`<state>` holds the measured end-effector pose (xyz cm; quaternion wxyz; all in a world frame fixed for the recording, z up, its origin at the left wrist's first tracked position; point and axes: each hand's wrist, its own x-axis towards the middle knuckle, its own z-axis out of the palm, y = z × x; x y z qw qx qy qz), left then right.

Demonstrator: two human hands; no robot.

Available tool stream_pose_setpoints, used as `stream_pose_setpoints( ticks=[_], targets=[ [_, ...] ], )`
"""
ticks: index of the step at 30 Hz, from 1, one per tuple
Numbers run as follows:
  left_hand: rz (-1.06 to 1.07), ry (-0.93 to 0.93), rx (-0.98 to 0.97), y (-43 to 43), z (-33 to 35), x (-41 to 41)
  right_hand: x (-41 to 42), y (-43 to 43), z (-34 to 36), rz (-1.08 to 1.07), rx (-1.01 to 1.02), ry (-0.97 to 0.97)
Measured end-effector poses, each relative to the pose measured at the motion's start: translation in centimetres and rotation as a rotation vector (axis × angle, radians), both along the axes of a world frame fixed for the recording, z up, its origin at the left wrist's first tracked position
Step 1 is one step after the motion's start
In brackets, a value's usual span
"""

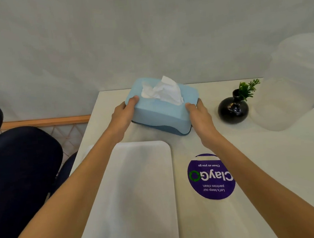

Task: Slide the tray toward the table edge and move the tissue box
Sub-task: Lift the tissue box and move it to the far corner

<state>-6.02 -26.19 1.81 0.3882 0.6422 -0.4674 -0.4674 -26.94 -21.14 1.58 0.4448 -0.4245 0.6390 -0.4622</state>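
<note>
Gripping rounded blue tissue box [163,110]

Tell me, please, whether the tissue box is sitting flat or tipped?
Tipped: the tissue box is held between the left hand and right hand, its top slanting, one end seemingly lifted off the table.

An office pantry or canteen is suggested: a round purple sticker [211,177] reading "Let's keep our pantries clean" is stuck to the white table [272,165], nearer than the fingers [189,107], with dark padded seating [21,170] alongside.
</note>
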Motion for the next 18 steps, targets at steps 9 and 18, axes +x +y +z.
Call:
stream_pose_setpoints(
  ticks=[9,18],
  targets=[
    [0.020,-0.002,-0.045,-1.9,-0.4,8.2,7.7,-6.0,0.2,0.033,-0.038,0.067],
    [-0.017,-0.044,-0.029,-5.7,-3.6,12.2,12.1,-12.1,-2.5,-0.040,0.000,0.090]
  ],
)
